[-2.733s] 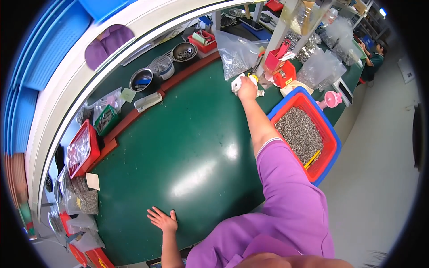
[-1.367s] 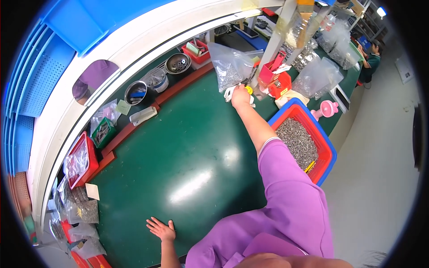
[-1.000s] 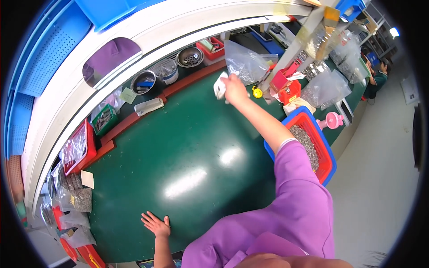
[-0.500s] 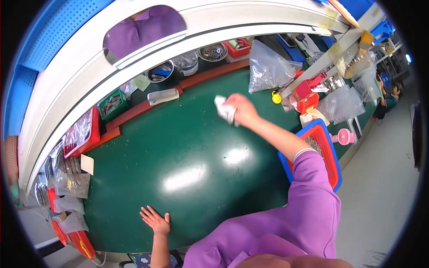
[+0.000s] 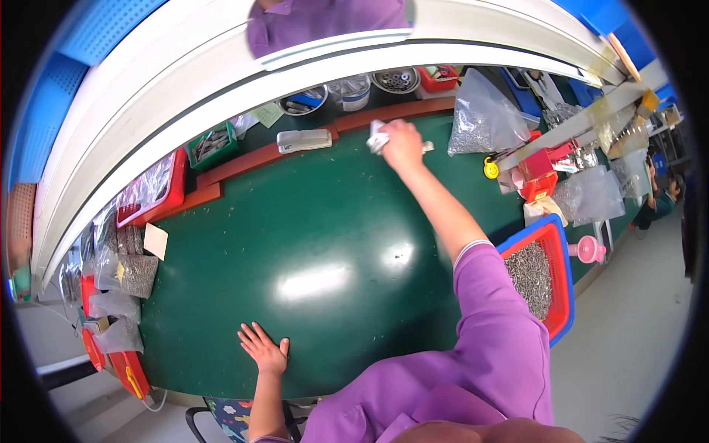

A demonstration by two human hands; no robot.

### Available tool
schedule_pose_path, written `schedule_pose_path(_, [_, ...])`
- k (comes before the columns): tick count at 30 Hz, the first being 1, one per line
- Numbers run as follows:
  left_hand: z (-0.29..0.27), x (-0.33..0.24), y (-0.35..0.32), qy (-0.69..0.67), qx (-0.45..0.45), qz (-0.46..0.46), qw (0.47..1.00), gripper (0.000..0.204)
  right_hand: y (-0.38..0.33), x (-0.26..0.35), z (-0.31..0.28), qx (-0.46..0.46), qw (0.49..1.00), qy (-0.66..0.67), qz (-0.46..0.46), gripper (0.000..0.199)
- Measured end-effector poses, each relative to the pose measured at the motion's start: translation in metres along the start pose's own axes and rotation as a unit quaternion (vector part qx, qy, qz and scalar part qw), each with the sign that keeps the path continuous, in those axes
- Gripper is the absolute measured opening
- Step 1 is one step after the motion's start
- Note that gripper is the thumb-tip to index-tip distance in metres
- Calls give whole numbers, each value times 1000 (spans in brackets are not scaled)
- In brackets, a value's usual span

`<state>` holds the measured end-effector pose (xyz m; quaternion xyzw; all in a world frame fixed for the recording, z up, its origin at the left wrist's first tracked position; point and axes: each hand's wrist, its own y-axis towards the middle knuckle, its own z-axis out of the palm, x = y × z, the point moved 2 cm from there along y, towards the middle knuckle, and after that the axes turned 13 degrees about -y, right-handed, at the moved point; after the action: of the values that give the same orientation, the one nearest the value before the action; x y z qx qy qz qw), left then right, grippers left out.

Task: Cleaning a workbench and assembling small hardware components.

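Observation:
At the far side of the green tabletop (image 5: 244, 244), my right hand (image 5: 404, 144) is closed around a crumpled white wipe (image 5: 377, 138), close to the raised red-brown strip (image 5: 354, 122). Whether the wipe is paper or cloth, I cannot tell. My left hand (image 5: 266, 352) lies flat near the front edge with its fingers spread and nothing in it. Under my right upper arm, partly covered by the sleeve, stands a red basket with a blue rim (image 5: 567, 317), filled with small metal parts (image 5: 530, 277). A long white plastic case (image 5: 303, 140) rests against the strip.
Behind the strip stand a green tray (image 5: 213, 146), metal bowls (image 5: 396, 80) and a red bin (image 5: 437, 78). A clear bag of metal parts (image 5: 484, 122) sits at the far right. Bags (image 5: 138, 277) line the left edge. A pink fan (image 5: 588, 249) and a co-worker (image 5: 663, 196) are rightward.
My right hand has moved the wipe farther away across the tabletop, toward the strip. My left hand stays flat near the front edge. The whole view has shifted, uncovering more of the basket.

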<state>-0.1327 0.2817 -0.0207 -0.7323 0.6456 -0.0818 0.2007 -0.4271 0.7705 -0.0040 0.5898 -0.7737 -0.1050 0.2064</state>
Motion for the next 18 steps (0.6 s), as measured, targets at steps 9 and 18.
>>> schedule_pose_path(9, [-7,-4,2,-16,23,-14,1000,96,-40,42,26,186,938,169,-237,11])
schedule_pose_path(18, [-6,-9,3,-15,15,0,1000,98,-42,72,30,20,989,79,-127,27])
